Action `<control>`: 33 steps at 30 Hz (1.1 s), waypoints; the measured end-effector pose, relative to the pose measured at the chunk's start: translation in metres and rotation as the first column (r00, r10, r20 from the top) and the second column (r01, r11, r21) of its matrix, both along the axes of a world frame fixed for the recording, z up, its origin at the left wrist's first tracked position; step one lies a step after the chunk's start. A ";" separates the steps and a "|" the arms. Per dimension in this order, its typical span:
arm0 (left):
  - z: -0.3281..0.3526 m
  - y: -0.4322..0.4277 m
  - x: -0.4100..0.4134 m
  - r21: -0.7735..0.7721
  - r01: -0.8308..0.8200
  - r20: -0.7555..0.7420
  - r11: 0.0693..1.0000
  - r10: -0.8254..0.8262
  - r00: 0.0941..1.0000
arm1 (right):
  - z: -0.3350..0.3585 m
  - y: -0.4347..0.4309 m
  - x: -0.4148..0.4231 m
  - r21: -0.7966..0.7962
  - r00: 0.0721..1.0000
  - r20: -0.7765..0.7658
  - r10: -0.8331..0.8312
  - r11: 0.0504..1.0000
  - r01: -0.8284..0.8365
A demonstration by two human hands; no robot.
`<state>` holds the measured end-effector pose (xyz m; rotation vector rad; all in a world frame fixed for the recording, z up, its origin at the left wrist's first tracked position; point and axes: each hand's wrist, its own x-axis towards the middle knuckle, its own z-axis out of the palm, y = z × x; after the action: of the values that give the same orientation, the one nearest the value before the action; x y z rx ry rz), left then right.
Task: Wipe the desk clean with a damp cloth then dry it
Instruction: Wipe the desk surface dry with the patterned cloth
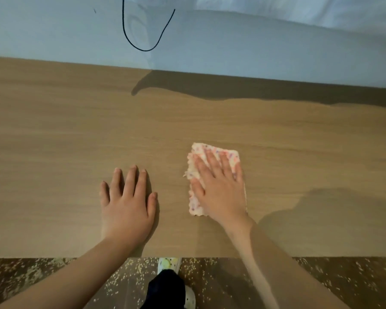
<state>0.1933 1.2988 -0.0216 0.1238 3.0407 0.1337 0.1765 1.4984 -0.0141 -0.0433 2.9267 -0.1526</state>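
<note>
On the wooden desk [54, 130], toward its near edge and right of centre, a folded pale cloth [212, 152] with pink and purple speckles lies flat under the right hand [218, 188], whose straight, slightly spread fingers press it down. Left hand [127, 204] rests palm-down, fingers spread, on bare wood nearer the centre. Beyond the far edge, a black cable [143, 49] loops against a pale wall [42, 30].
</note>
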 end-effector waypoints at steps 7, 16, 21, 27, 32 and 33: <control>0.017 0.019 -0.025 0.036 0.077 -0.020 0.996 -0.077 0.997 | 0.002 0.048 -0.002 0.026 0.935 0.039 -0.352 0.936 0.351; 0.013 0.132 -0.065 -0.015 -0.210 0.210 0.977 0.209 0.955 | -0.002 0.157 -0.039 0.046 0.955 0.017 -0.295 0.955 0.294; 0.017 0.186 -0.085 0.073 -0.512 0.263 0.856 0.479 0.837 | -0.002 0.150 -0.037 -0.008 0.961 -0.080 -0.266 0.964 0.266; 0.006 0.201 -0.082 -0.015 -0.448 0.161 0.894 0.444 0.881 | -0.005 0.188 -0.044 0.039 0.946 -0.098 0.309 0.951 -0.307; 0.007 0.202 -0.085 -0.052 -0.426 0.188 0.903 0.427 0.884 | 0.004 0.247 -0.119 0.012 0.926 0.057 -0.373 0.928 0.373; 0.008 0.202 -0.086 -0.059 -0.419 0.189 0.906 0.422 0.887 | 0.004 0.233 -0.122 -0.005 0.926 0.054 -0.374 0.927 0.375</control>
<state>0.1071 1.5009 -0.0134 -0.5250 2.8170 0.1406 0.0542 1.7311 -0.0098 0.5135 2.8475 -0.2306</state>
